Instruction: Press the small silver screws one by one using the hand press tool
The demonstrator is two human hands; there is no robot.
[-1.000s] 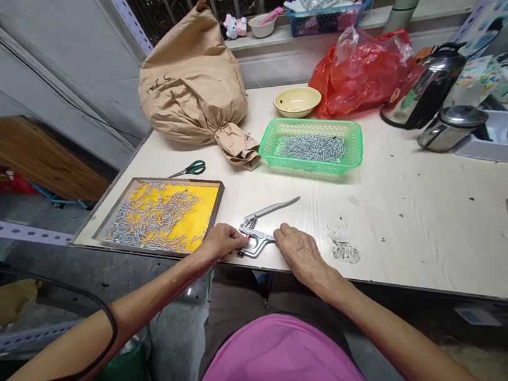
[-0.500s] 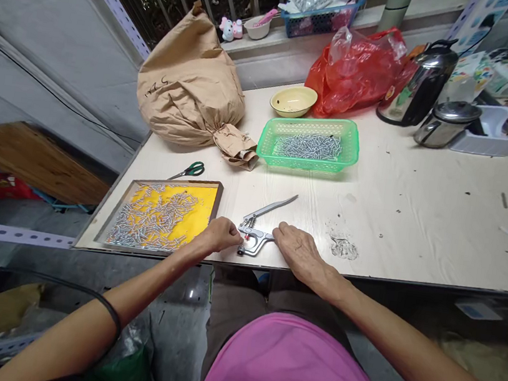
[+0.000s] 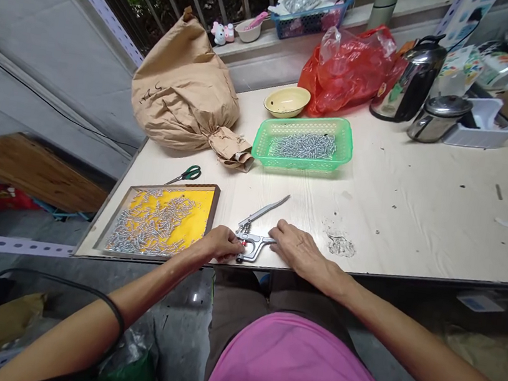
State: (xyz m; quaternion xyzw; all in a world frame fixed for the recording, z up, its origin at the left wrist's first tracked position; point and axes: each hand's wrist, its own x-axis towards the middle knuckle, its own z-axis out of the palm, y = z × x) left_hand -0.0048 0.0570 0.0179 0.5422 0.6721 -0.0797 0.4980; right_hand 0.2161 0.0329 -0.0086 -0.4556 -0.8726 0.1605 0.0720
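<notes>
A pair of metal snap-fastener pliers (image 3: 254, 245) lies on the table near its front edge, its upper handle raised and its jaws pointing left. My right hand (image 3: 294, 244) is closed over the end of the lower handle. At the jaws, my left hand (image 3: 222, 244) is pinched, fingertips right by a small red part; what they hold is too small to make out. To the left stands a shallow tray (image 3: 214, 210) with a yellow bottom, strewn with many small silvery metal pieces. A green plastic basket (image 3: 302, 163) behind the pliers holds more small silvery pieces.
Green-handled scissors (image 3: 190, 173) lie behind the tray. A tied brown paper sack (image 3: 185, 92), a yellow bowl (image 3: 287, 102) and a red plastic bag (image 3: 346, 71) stand along the back. Farther right are a kettle (image 3: 411, 80) and a metal pot (image 3: 438, 118).
My left hand has moved slightly in toward the pliers' jaws, its fingertips now closer to the red part. My right hand stays on the handle. The whole view has shifted a little.
</notes>
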